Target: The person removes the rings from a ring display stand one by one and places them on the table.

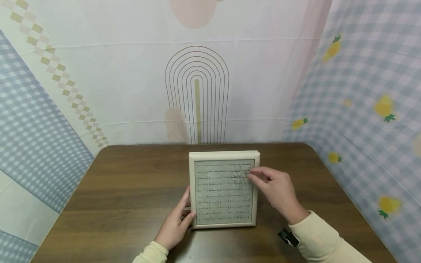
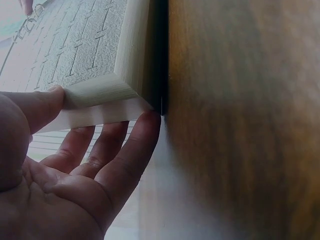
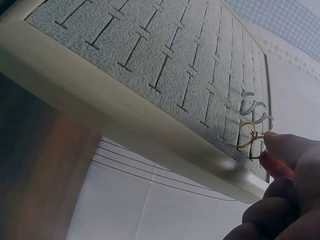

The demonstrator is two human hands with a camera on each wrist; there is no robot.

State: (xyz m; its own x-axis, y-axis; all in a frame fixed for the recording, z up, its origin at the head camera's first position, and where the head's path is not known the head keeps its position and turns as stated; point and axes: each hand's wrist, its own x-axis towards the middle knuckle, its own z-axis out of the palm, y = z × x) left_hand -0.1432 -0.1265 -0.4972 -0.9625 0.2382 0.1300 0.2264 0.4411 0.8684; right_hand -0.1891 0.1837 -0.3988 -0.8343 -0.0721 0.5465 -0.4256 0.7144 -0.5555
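Note:
A ring display board (image 1: 223, 208), grey and fuzzy with rows of slots in a pale frame, stands tilted up on the table. At its lower left side my left hand (image 1: 174, 224) holds the frame, thumb on the front and fingers against the side and behind. My right hand (image 1: 279, 188) is at the board's upper right, pinching a small ring (image 3: 255, 136) between thumb and index finger at a slot. A gold-coloured ring (image 3: 241, 128) sits close to those fingertips. Several silvery rings (image 3: 248, 108) stand in slots beside it. My fingers partly hide the pinched ring.
The brown wooden table (image 1: 131, 182) carries the board near its middle. A patterned white cloth (image 1: 131, 91) hangs behind, with a checked cloth (image 1: 361, 109) along the right. A black strap-like item (image 1: 288, 237) shows at my right sleeve.

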